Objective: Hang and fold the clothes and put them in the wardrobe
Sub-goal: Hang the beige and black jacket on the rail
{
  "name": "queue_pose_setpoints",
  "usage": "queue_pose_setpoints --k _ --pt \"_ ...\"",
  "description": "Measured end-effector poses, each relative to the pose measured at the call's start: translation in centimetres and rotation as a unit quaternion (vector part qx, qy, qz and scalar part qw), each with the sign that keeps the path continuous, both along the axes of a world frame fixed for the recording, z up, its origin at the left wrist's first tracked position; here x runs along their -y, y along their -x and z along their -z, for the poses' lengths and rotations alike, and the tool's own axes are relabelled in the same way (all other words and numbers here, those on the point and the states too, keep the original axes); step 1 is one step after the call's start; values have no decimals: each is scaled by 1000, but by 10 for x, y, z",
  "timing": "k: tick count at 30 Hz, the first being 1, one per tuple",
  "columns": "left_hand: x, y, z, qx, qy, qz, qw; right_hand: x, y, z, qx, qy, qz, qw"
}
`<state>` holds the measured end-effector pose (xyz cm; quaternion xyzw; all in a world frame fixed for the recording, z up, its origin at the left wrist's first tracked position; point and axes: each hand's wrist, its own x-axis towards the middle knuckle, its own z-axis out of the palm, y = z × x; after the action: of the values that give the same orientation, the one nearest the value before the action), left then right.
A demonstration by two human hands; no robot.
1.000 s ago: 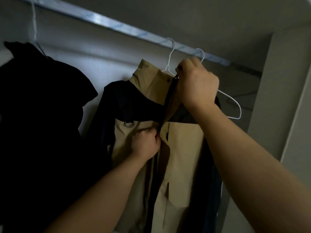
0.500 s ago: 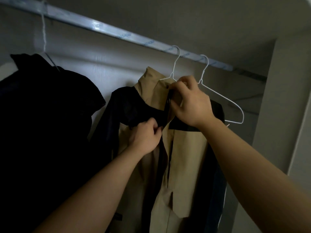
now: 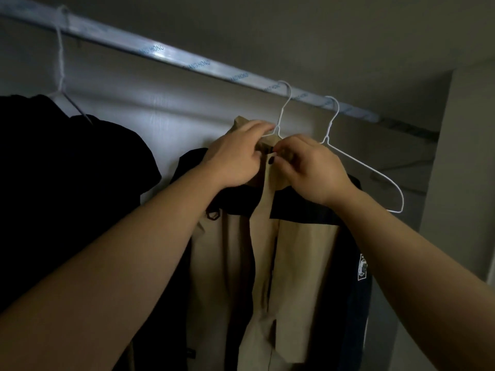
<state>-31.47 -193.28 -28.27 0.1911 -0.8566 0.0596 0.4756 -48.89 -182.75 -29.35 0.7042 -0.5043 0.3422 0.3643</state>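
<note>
I have both hands pinched shut on the jacket (image 3: 267, 250) collar — left hand (image 3: 235, 159), right hand (image 3: 310, 167) — soft, limp cloth, best gripped at its stiffer collar

Both forearms are bare from the frame's lower edge up to the wrists, with no sleeve, watch or bracelet on them. The left hand (image 3: 235, 159) and the right hand (image 3: 313, 170) wear no gloves or rings. The fingers (image 3: 288, 149) are bare and rounded.
</note>
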Motion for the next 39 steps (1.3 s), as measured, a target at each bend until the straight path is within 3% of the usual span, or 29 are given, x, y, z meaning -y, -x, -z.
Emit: queue_pose_setpoints --k 4,8,11,15,17,21,25,33,39 --pt "1 5 -18 130 -18 -64 989 1 4 -8 -14 -4 13 1000" --pt "-2 0 -34 139 -4 -62 988 5 -2 -17 -42 -8 85 995" --pt "-2 -7 -39 143 -81 -26 986 5 -8 -24 -55 1 119 991" --pt "-2 -14 -41 100 -249 42 962 5 -15 -30 -55 5 147 988" --pt "-3 -16 -43 100 -277 68 953 6 -17 -32 -50 -7 150 987" --pt "-1 -15 -38 87 -225 74 968 4 -14 -32 -53 -19 143 988" --pt "2 -12 -33 60 -228 90 968 0 -8 -29 -11 -17 130 991" --pt "-4 1 -25 106 -96 -70 987 1 0 -18 88 -76 140 983" --pt "-5 5 -15 65 -62 -86 992 7 -11 -2 121 2 152 981"
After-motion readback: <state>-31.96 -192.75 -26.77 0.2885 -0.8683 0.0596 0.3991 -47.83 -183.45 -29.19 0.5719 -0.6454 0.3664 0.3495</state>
